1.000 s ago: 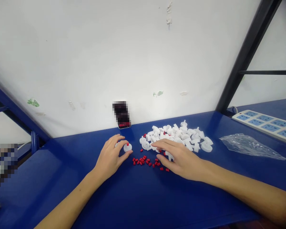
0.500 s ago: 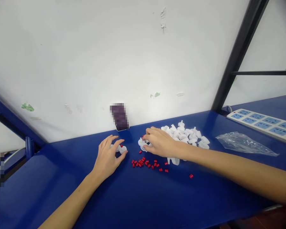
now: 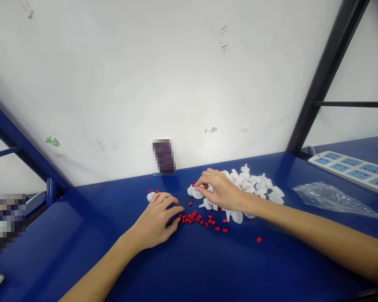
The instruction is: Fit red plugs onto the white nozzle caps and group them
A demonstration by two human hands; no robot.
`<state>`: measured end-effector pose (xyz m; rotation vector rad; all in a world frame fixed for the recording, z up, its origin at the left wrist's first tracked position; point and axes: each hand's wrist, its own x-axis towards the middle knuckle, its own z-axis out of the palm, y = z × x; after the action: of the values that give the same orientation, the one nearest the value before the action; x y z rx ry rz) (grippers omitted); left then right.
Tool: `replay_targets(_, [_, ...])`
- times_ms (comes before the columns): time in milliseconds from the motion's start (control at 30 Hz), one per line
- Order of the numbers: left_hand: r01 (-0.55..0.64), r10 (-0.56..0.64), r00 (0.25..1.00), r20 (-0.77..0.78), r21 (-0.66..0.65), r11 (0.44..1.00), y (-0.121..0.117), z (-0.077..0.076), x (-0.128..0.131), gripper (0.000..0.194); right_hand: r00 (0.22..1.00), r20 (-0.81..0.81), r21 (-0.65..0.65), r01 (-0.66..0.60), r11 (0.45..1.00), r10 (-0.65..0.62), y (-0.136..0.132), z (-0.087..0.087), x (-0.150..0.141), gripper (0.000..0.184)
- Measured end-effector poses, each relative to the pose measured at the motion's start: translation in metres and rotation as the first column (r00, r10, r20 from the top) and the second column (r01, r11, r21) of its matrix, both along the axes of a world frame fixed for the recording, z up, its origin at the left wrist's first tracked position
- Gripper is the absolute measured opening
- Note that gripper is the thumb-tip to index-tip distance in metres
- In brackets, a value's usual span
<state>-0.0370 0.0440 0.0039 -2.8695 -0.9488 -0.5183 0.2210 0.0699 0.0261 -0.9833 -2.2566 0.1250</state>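
Note:
A heap of small white plastic caps (image 3: 255, 184) lies on the blue bench (image 3: 189, 264) near the wall. Several tiny red pieces (image 3: 201, 219) are scattered in front of it, and one stray red piece (image 3: 258, 239) lies further right. My right hand (image 3: 222, 193) rests at the heap's left edge, fingertips pinched on a white cap (image 3: 197, 193). My left hand (image 3: 159, 218) lies on the bench with curled fingers, thumb and forefinger apart at the left end of the red pieces. Behind it sit white caps with red tops (image 3: 151, 195).
A crumpled clear plastic bag (image 3: 334, 196) lies at the right, with a white power strip (image 3: 353, 167) behind it. A black slanted post (image 3: 324, 79) rises at the back right. A pixelated dark object (image 3: 164, 157) leans on the white wall.
My left hand let go of the red-topped white cap and slid right to the red pieces. My right hand moved from the red pieces to the heap's left edge and pinched a cap.

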Motion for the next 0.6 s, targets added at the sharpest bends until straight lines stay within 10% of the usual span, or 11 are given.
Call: replay_targets(600, [-0.029, 0.03, 0.998, 0.055, -0.017, 0.999, 0.004, -0.006, 0.001, 0.017, 0.892, -0.451, -0.482, -0.227, 0.846, -0.018, -0.05, -0.005, 0.02, 0.016])
